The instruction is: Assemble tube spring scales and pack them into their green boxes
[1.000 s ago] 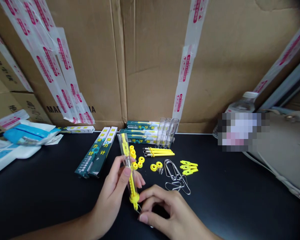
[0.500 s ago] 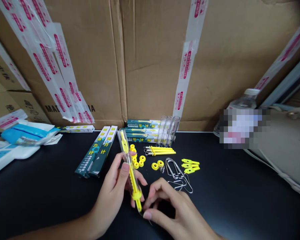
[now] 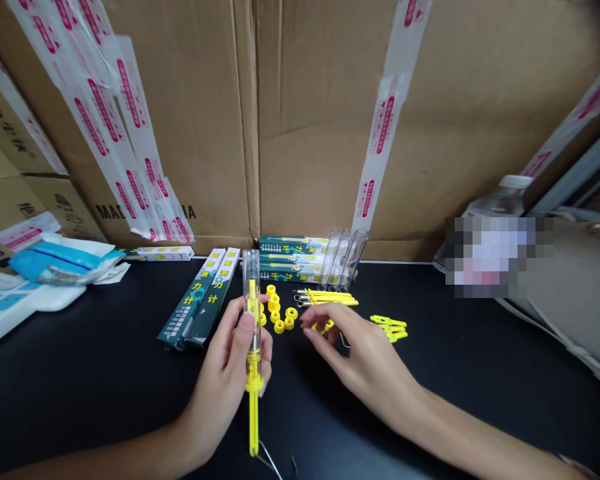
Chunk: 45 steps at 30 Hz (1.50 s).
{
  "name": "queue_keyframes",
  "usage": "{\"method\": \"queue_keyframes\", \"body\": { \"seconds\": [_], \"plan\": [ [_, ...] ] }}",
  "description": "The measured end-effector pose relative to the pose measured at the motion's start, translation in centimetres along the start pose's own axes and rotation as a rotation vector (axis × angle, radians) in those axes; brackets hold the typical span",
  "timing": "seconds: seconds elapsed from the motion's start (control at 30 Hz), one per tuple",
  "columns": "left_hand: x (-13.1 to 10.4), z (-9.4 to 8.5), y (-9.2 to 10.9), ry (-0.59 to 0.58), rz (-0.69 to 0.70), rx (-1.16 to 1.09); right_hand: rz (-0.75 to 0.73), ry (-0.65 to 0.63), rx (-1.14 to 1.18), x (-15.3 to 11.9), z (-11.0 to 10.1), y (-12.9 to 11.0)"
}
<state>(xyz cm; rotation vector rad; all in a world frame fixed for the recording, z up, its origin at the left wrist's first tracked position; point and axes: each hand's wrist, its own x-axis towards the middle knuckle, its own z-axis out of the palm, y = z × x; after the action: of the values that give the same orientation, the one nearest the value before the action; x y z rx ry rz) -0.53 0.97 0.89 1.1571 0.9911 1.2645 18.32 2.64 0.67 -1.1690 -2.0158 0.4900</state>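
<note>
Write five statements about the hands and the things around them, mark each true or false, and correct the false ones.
1. The left hand holds a clear tube. True.
2. The right hand grips the clear tube's lower end. False: the right hand is apart from it.
3. A yellow strip sticks out below the clear tube, with a metal wire at its lower end. True.
4. The loose rings are blue. False: they are yellow.
5. The bottle has a white cap. True.

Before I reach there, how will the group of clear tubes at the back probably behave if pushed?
The clear tubes would probably tip easily, since they appear to stand upright on narrow ends. Once down, they may roll, as their walls are round. They seem stiff: their sides look straight.
</note>
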Motion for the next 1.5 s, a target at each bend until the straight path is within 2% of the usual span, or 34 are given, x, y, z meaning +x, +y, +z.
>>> {"method": "queue_keyframes", "body": {
  "seconds": [0.1,0.3,0.37,0.5,0.63,0.9,1.0,1.1,1.2,1.4,1.5],
  "plan": [
    [0.1,-0.3,0.3,0.032,0.074,0.004,-0.045,-0.038,-0.179,2.6,0.3,0.1],
    [0.8,-2.1,0.2,-0.018,0.382,0.145,0.023,-0.046,-0.294,5.6,1.7,-0.5],
    [0.9,-2.5,0.0,-0.030,0.410,0.201,0.052,-0.045,-0.320,6.0,2.2,-0.7],
    [0.8,-2.7,-0.7,-0.134,0.422,0.266,0.071,-0.054,-0.335,6.3,2.8,-0.7],
    [0.5,-2.9,-1.3,-0.214,0.393,0.312,0.062,-0.039,-0.290,6.4,2.7,-0.6],
    [0.3,-2.6,-0.2,-0.315,0.220,0.632,0.040,0.063,-0.015,4.6,-0.4,0.0],
    [0.4,-2.3,0.1,-0.315,0.187,0.706,0.108,0.101,0.412,3.1,-1.3,0.7],
    [0.5,-2.2,0.0,-0.293,0.213,0.788,0.161,0.091,0.604,1.7,-1.7,1.1],
    [0.6,-2.3,-0.3,-0.275,0.254,0.856,0.203,0.083,0.662,0.6,-1.9,1.1],
    [0.4,-2.6,-0.6,-0.228,0.325,0.921,0.214,0.115,0.621,-0.9,-2.5,1.2],
    [0.5,-2.6,-0.5,-0.252,0.319,0.907,0.228,0.131,0.619,-1.1,-2.7,1.6]
  ]
}}
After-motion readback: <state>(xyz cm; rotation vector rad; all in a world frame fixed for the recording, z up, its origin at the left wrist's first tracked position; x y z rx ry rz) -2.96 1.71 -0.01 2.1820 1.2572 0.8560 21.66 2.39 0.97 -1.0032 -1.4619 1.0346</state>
